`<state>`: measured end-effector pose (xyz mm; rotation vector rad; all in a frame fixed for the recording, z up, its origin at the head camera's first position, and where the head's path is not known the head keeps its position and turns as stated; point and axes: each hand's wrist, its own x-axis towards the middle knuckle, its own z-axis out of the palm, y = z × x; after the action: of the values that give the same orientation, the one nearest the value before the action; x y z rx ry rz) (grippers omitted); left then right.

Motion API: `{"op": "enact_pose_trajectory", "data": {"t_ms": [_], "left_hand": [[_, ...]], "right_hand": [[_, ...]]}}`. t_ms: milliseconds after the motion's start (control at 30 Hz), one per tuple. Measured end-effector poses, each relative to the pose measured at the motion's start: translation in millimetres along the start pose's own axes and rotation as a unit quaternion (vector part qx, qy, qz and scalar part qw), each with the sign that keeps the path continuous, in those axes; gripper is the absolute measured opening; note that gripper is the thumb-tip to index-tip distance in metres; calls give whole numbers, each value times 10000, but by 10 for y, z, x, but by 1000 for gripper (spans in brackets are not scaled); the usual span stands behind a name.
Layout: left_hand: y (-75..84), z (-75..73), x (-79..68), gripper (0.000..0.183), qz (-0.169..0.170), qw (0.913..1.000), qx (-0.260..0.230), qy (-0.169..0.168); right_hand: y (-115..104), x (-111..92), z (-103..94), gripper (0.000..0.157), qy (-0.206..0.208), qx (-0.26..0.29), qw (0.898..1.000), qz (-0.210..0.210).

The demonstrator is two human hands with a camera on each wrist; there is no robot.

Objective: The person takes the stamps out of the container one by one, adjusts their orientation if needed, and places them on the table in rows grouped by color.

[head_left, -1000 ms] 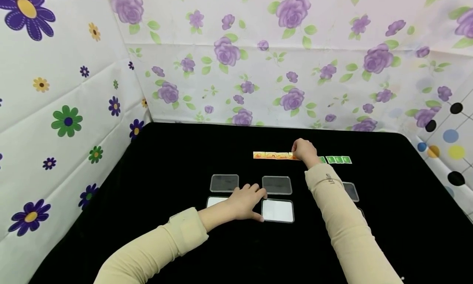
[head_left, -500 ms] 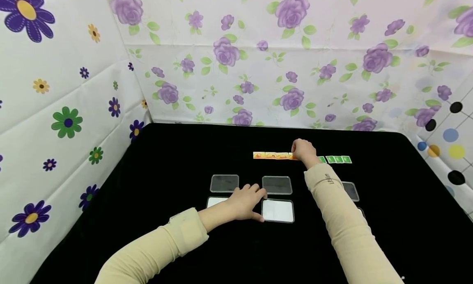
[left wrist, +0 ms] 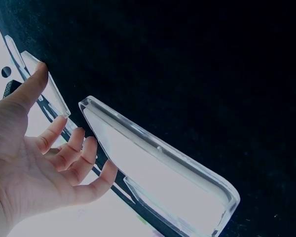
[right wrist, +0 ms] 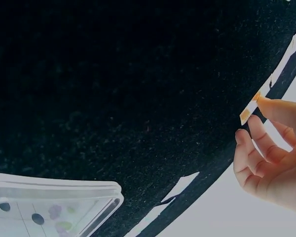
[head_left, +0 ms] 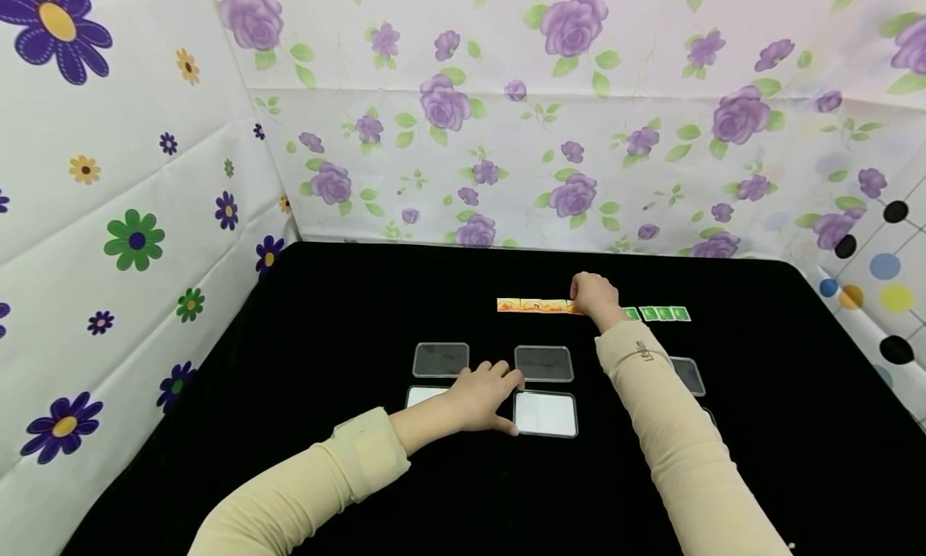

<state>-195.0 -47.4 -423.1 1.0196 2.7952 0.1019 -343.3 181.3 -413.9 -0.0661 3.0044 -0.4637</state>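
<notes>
In the head view, my right hand [head_left: 596, 297] is at the right end of a row of small orange stamps [head_left: 537, 305] lying on the black table. The right wrist view shows its thumb and curled fingers pinching an orange stamp [right wrist: 245, 116]; part of the row is hidden behind the hand. My left hand [head_left: 481, 397] is between two shallow clear cases with white inserts, one white-lined case [head_left: 546, 414] beside its fingers and another white-lined case [head_left: 425, 394] partly covered by it. Its fingers are loosely bent and hold nothing, as the left wrist view shows.
Behind the white-lined cases lie two clear trays, the left tray [head_left: 440, 360] and the middle tray [head_left: 543, 363]. Another clear tray [head_left: 687, 375] is partly hidden by the right sleeve. Several green stamps [head_left: 665, 313] continue to the right. Flowered sheets enclose the black table [head_left: 362, 299].
</notes>
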Motion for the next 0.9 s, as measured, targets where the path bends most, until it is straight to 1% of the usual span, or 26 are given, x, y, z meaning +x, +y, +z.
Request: {"op": "enact_pose_trajectory", "data": {"t_ms": [33,67,100,267,367,567,667,900], "left_hand": [[0,9,6,59,-4,10000,17,-1],[35,-44,-15,58,-72,9999,8,-87],[36,-37,-11,59,-76,9999,10,-94],[36,-27,-4,60,-102,9999,31,-100],[37,-39,-13,60,-115,9999,2,-113],[31,-32,-11,60,-126,9998,-43,-153],[31,-35,-10,60,-120,9998,-28,-136],[44,-55,-18,59,-94,9999,-15,-113]], "right_hand": [[3,-2,0,6,9,-20,10000,-31],[11,-5,0,6,-4,-29,10000,-89],[20,-6,1,7,-5,-28,9999,-136],[73,-23,-26,17,-111,80,9990,-422],[97,-24,-53,21,-170,53,9985,-525],[125,-26,-92,22,-435,-48,9977,-515],[126,-39,-113,24,-579,-61,9966,-575],[137,-73,-162,27,-695,-168,9948,-730]]}}
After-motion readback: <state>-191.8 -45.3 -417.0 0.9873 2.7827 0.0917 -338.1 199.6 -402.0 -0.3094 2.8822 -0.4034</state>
